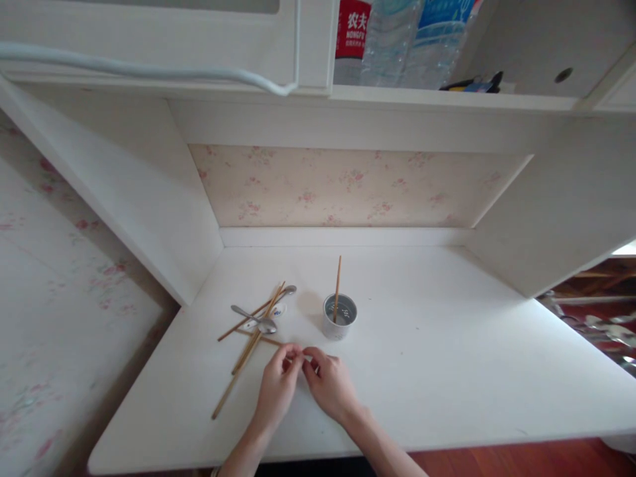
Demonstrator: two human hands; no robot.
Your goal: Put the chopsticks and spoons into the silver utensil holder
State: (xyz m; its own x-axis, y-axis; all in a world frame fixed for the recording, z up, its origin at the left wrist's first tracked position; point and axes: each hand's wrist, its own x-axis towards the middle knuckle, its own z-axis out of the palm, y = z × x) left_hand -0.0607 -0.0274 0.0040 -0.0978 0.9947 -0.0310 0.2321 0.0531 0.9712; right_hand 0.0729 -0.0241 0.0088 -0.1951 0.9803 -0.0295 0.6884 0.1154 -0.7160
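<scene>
1. Currently both hands are low over the desk, fingertips meeting: left hand (pixel 279 381) curled, thumb near the index finger; right hand (pixel 328 381) the same, palm down.
2. Can't tell whether either is clamped on anything; the fingers hide the pinch.
3. One thin chopstick (pixel 268 340) runs from the pile up to the left fingers; its near end is hidden there.
4. Just beyond the hands: perforated metal cup (pixel 340 334), upright, one brown chopstick (pixel 338 285) standing inside, top leaning slightly right.
5. Left of the cup: loose chopsticks (pixel 226 395) crossed over each other.
6. Same pile: metal spoon (pixel 267 325) on top, second metal spoon (pixel 291 289) at the far end, white spoon (pixel 279 310) with blue marking between them.
7. All on the white desk (pixel 447 358); floral panel (pixel 322 192) behind, plastic bottles (pixel 392 40) on the shelf above.
</scene>
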